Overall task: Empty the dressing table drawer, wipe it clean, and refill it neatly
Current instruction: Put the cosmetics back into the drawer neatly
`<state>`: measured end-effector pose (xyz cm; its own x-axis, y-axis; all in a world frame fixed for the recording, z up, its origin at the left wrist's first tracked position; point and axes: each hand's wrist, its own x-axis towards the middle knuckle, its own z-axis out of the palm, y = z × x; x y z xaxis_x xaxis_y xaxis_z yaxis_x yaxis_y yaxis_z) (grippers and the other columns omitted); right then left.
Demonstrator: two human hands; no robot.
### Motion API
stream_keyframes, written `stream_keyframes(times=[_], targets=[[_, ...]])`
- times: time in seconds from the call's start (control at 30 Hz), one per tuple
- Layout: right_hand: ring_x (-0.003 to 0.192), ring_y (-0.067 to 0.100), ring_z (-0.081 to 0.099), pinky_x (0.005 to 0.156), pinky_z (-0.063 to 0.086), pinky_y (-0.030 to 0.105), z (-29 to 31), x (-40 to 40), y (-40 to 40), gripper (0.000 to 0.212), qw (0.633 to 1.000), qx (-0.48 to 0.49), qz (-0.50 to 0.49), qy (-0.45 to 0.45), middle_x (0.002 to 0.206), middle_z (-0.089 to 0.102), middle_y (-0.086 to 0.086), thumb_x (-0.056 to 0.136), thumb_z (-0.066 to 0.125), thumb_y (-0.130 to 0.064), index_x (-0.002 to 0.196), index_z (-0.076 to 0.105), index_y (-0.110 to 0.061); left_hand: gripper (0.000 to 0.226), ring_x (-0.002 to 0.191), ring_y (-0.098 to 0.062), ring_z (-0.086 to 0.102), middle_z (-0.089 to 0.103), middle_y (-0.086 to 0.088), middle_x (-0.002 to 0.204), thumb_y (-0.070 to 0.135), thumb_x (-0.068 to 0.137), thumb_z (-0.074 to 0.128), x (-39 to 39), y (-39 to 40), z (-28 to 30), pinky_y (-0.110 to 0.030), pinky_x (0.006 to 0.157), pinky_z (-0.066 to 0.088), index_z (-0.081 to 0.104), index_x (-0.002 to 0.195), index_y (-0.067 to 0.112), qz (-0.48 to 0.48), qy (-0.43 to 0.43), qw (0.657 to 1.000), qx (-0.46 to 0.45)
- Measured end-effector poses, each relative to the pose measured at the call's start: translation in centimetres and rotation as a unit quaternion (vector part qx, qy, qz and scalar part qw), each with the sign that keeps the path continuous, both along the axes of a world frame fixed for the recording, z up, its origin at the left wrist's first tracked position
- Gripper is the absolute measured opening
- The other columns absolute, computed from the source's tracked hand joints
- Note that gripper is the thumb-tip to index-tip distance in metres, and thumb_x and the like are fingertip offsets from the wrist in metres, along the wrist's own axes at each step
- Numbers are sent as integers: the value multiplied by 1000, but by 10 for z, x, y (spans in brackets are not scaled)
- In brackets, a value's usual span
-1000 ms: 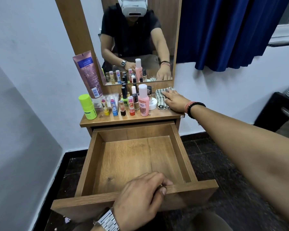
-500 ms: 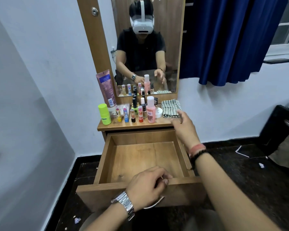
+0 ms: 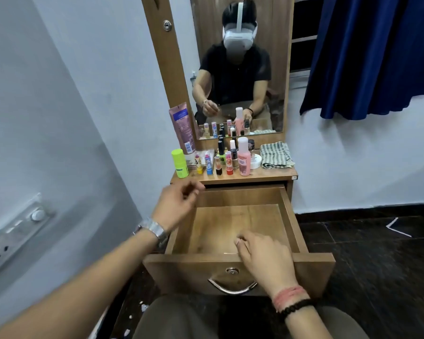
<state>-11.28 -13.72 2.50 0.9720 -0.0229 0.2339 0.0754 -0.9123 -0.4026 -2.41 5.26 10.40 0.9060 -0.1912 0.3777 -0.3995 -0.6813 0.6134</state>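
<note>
The wooden drawer [image 3: 311,267] is pulled out and its inside is bare. My right hand [image 3: 264,258] rests on the drawer's front edge, fingers curled over the rim, holding nothing else. My left hand [image 3: 176,204] hovers above the drawer's back left corner, just below the tabletop, fingers loosely apart and empty. On the dressing table top [image 3: 267,176] stand several cosmetics: a green bottle [image 3: 179,163], a pink bottle [image 3: 244,157], small tubes and polish bottles [image 3: 220,159], a pink tube [image 3: 182,128] leaning on the mirror frame. A striped folded cloth [image 3: 275,155] lies at the right.
A mirror [image 3: 240,64] rises behind the table and shows a person in a headset. A blue curtain [image 3: 377,52] hangs at the right. A wall switchboard [image 3: 15,236] is at the left. Dark floor with paper scraps [image 3: 399,228] surrounds the table.
My left hand let go of the drawer front and rose to the drawer's back left corner. My right hand came back from near the cloth and settled on the drawer's front edge.
</note>
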Motion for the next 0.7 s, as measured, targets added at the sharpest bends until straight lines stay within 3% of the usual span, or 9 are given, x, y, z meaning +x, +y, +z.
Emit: stream_keyframes(times=[0.07,0.2,0.37,0.43,0.6,0.7], targets=[[83,14,66,58,31,29,-3,1,2,33,1000,-29,0,1,94,70,-8,97,30,-51,106,58,-35,16,76,8,56,64,14,88,11,90,59,24,7,27,-1,61,41,64,87,26,51,-52,997,-18],[79,15,66,57,31,29,-6,3,3,38,999,-46,6,11,87,69,-6,99,25,-51,101,58,-32,12,78,-8,59,64,-1,105,13,88,61,75,11,75,-16,61,44,63,99,16,121,-110,986,-37],[75,13,64,63,33,29,-9,0,5,40,999,-47,2,0,81,68,-7,99,23,-48,95,58,-30,43,109,-22,55,49,-9,129,24,85,65,136,10,112,-26,82,42,52,125,13,177,-102,979,-4],[74,11,64,69,35,29,-9,-1,6,41,999,-44,2,-5,78,68,-7,99,23,-48,94,59,-30,50,115,-24,53,47,-10,133,30,86,65,155,9,122,-26,84,40,49,131,13,194,-86,977,18],[70,11,62,65,31,28,-10,-1,6,39,999,-33,-7,-4,74,66,-5,99,24,-48,93,59,-31,47,109,-25,58,58,-9,125,40,84,66,182,7,130,-29,78,41,57,122,13,216,-57,973,61],[59,13,47,63,28,28,-8,-1,7,38,999,-38,-21,-6,72,65,-5,98,24,-48,93,57,-31,35,100,-28,61,65,-9,114,40,84,65,187,5,129,-29,73,42,64,107,14,232,-65,968,74]])
